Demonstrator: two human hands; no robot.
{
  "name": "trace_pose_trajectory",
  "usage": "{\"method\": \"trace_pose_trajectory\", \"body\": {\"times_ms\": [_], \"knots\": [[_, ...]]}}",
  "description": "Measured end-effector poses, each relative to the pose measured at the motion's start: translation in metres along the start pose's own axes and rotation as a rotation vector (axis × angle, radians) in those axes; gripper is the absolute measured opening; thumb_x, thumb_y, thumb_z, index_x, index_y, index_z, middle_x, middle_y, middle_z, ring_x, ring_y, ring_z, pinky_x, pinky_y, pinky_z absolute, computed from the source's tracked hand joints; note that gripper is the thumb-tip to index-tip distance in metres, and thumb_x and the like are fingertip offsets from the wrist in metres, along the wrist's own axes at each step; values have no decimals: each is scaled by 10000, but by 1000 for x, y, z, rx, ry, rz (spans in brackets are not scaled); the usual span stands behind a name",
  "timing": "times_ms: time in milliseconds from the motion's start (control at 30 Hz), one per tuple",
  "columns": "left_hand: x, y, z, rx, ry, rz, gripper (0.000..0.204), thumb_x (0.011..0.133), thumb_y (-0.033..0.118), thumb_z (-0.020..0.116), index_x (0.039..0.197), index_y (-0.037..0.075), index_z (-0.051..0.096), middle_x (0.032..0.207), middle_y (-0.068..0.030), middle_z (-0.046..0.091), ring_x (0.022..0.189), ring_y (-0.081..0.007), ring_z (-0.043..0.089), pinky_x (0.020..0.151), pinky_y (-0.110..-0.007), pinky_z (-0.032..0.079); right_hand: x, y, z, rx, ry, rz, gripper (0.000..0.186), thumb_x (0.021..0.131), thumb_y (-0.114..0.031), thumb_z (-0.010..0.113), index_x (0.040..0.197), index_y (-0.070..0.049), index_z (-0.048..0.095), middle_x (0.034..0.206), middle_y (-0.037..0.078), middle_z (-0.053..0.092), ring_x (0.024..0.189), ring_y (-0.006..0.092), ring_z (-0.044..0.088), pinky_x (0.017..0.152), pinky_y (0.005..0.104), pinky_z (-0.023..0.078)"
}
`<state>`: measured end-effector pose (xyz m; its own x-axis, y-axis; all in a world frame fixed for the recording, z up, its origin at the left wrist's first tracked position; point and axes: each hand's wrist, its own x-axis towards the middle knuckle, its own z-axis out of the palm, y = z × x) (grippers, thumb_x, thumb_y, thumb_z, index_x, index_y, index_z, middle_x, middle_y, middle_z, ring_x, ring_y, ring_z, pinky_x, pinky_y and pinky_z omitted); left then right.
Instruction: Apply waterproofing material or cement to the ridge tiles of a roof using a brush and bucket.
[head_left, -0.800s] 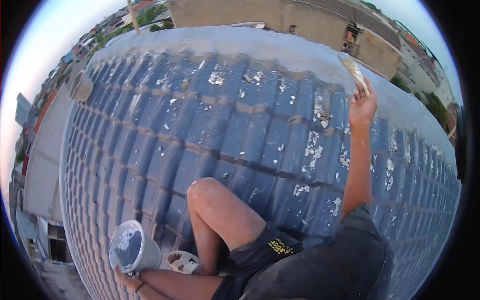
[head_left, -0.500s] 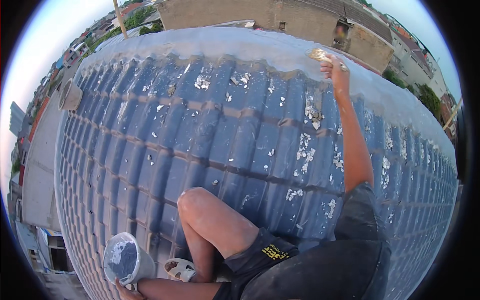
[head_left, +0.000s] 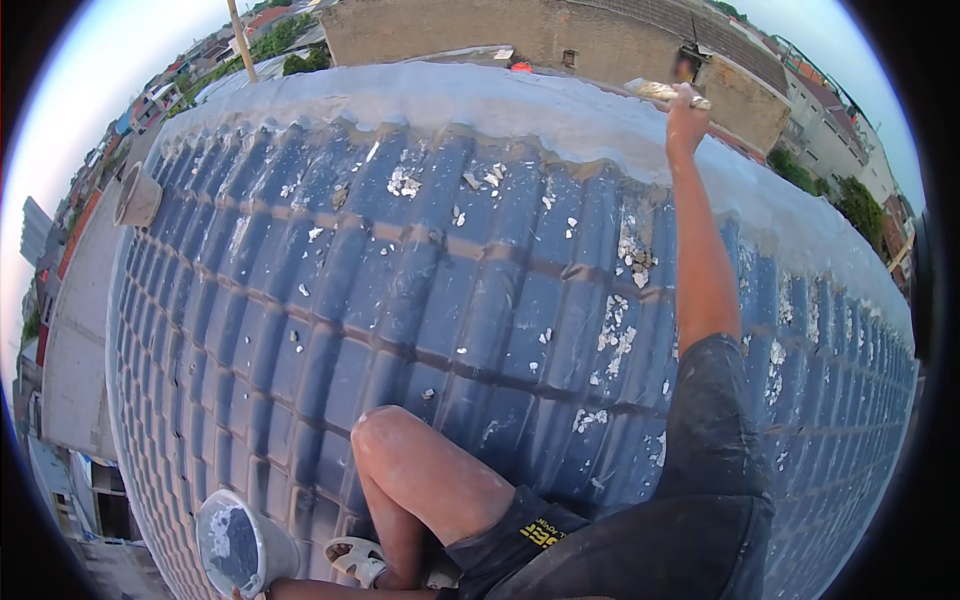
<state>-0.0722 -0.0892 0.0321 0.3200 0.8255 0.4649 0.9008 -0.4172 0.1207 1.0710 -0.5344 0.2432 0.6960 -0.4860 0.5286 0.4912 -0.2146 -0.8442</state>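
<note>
My right hand (head_left: 686, 125) is closed round a brush (head_left: 660, 92), raised at the whitish-grey coated ridge (head_left: 410, 95) along the roof's top. My left hand (head_left: 240, 594), mostly cut off by the lower edge, grips a white bucket (head_left: 233, 540) holding grey, paint-like material at the lower left. Blue-grey roof tiles (head_left: 450, 310) spread below the ridge, speckled with white flakes and small chips. My bent knee (head_left: 380, 430) and a sandalled foot (head_left: 358, 556) rest on the tiles.
Another bucket (head_left: 138, 195) stands at the roof's upper left edge. Beyond the edges are a pale lower roof (head_left: 75, 330), a beige wall (head_left: 520, 30), a pole (head_left: 243, 45), trees and houses.
My right hand and brush swung left along the ridge, then moved slightly right and up. The bucket in my left hand sits lower in view, as the whole view has shifted.
</note>
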Motion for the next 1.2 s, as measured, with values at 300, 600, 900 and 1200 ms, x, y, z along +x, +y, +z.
{"method": "trace_pose_trajectory", "body": {"times_ms": [300,600,900,1200], "knots": [[39,-7,58,-1035,79,-37,620,932,117,558,1519,32,378,1448,-175,508,1307,-281,505,1121,-360,425,34,17,13,-240,-193,-18,408,971,-392,572,1046,-38,761,812,112,742,806,228,692,769,371,514],[25,-3,62,-275,28,404,686,871,79,579,1525,40,377,1357,-212,575,1222,-312,565,1055,-388,482,60,48,-7,-308,-410,-28,439,973,-436,562,1022,-41,749,742,110,715,647,248,662,633,406,531],[29,9,61,24,92,330,752,807,159,647,1507,29,405,1380,-246,570,1300,-372,520,1089,-407,455,45,20,52,-860,-599,-704,328,947,-340,540,1030,-63,695,875,233,723,897,429,705,818,529,547],[38,18,63,76,-59,68,769,852,322,772,1467,0,441,1429,-205,550,1305,-341,501,1096,-384,439,78,68,30,-557,-487,-311,407,940,-451,632,840,-73,743,647,95,706,616,212,713,641,400,570]]}}
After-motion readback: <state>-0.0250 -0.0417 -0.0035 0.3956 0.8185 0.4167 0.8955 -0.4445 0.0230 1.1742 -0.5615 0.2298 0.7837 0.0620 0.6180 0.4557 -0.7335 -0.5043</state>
